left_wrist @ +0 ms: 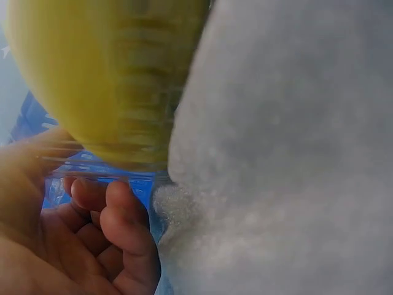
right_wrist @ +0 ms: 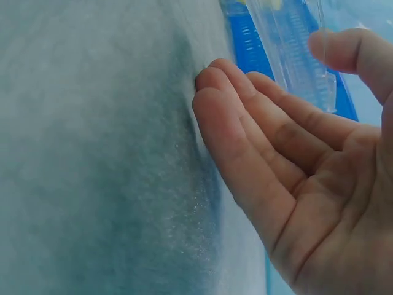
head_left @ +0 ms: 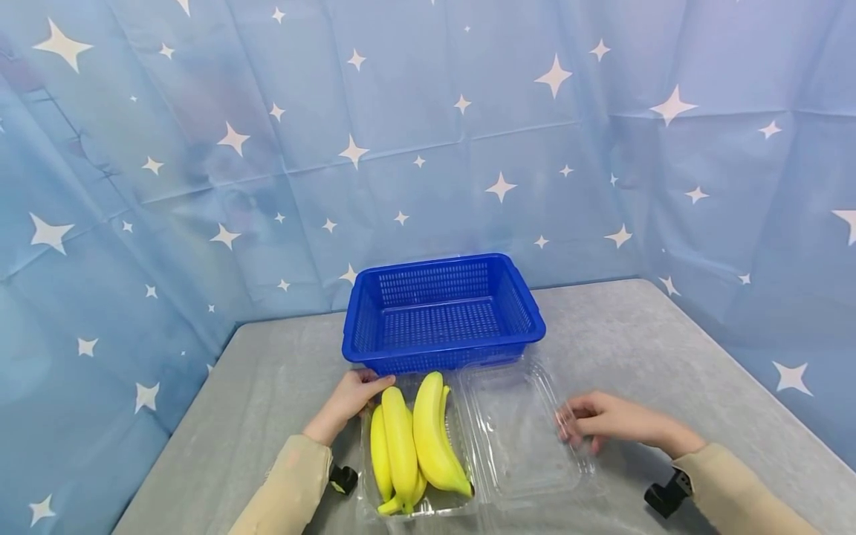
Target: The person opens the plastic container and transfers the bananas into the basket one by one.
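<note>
Beige sleeves point(head_left: 277, 483) flank an uncovered box point(head_left: 461, 431) of bananas point(head_left: 401, 446)

Both cuffs come in from the bottom edge, and between them the bananas lie lengthwise in the clear plastic box on the grey table point(head_left: 615, 334). Its clear lid point(head_left: 521, 438) lies folded out to the right, apparently joined along one side. Just behind stands a blue basket point(head_left: 428, 360).

At the box's far left corner, the left hand point(head_left: 348, 397) pinches the rim, thumb on one side and curled fingers on the other. The right hand point(head_left: 602, 420) is at the lid's outer edge, its fingers side by side and slightly bent, thumb held apart; whether it bears on the plastic, I cannot tell.

My reading is that the step in hand is managing the lid while the left hand steadies the box. Moving the lid from here would call for a firmer right-hand hold on that edge, with the left hand keeping the box down and its fingers clear of the rim's path.
</note>
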Available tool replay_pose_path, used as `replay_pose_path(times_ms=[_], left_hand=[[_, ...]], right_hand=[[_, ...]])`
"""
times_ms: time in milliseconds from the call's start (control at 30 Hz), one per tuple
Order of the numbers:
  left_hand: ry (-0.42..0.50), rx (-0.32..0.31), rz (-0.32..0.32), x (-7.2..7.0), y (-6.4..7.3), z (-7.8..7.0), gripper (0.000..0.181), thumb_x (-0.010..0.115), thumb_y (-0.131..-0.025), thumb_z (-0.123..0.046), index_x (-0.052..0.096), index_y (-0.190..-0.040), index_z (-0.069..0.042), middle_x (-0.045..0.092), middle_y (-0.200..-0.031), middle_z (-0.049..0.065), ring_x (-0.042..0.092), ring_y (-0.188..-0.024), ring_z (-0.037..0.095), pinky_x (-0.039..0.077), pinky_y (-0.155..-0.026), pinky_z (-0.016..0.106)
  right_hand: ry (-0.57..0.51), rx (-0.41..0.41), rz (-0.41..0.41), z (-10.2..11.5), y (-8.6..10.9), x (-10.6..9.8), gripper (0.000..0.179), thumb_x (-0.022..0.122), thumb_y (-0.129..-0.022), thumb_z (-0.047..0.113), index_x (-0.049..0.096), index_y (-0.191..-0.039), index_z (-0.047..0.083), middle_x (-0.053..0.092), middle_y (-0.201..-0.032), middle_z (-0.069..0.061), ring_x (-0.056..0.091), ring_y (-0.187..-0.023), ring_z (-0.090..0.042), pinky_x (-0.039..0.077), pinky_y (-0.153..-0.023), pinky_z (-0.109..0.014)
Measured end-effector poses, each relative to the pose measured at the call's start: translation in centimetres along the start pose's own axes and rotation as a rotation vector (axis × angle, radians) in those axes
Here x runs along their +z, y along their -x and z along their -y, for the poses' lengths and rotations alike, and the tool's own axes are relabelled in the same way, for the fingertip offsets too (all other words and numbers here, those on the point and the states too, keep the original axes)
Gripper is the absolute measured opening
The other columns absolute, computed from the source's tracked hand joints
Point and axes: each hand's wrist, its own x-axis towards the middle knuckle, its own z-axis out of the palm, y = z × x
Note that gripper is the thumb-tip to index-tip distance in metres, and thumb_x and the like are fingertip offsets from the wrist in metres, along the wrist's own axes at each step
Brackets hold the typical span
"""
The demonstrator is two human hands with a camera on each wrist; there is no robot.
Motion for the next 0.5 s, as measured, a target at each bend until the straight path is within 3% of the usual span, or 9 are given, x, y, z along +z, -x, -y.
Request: replay_pose_path(times_ms=[233,367,500], left_hand=[[0.013,-0.028,0.008,-0.19,0.23,-0.06,0.049,0.067,-0.069,-0.051,0.038,-0.061,-0.013,0.031,-0.049,-0.001,0.031,-0.039,0.012,0.032,-0.037,0.025],[0.042,-0.025,0.024,-0.38,0.34,-0.13,0.049,0.067,-0.069,-0.051,0.038,-0.061,-0.012,0.029,-0.049,-0.002,0.03,-0.038,0.012,0.032,-0.036,0.025],[0.065,-0.014,0.047,-0.74,0.74,-0.26,0.043,0.066,-0.073,-0.046,0.044,-0.064,-0.01,0.035,-0.048,0.001,0.035,-0.038,0.013,0.035,-0.036,0.026]], right_hand=[[0.109,0.065,-0.024,0.38,-0.57,0.32,0.018,0.047,-0.089,0.01,0.058,-0.1,0.001,0.061,-0.072,-0.008,0.057,-0.06,-0.014,0.049,-0.047,-0.038],[0.218,0.092,-0.055,0.55,-0.79,0.57,0.013,0.049,-0.088,0.012,0.059,-0.084,0.006,0.058,-0.063,-0.003,0.055,-0.052,-0.013,0.047,-0.042,-0.035],[0.321,0.131,-0.083,0.59,-0.85,0.8,0.019,0.052,-0.087,0.016,0.053,-0.069,0.009,0.053,-0.056,0.002,0.051,-0.044,-0.012,0.045,-0.038,-0.032]])
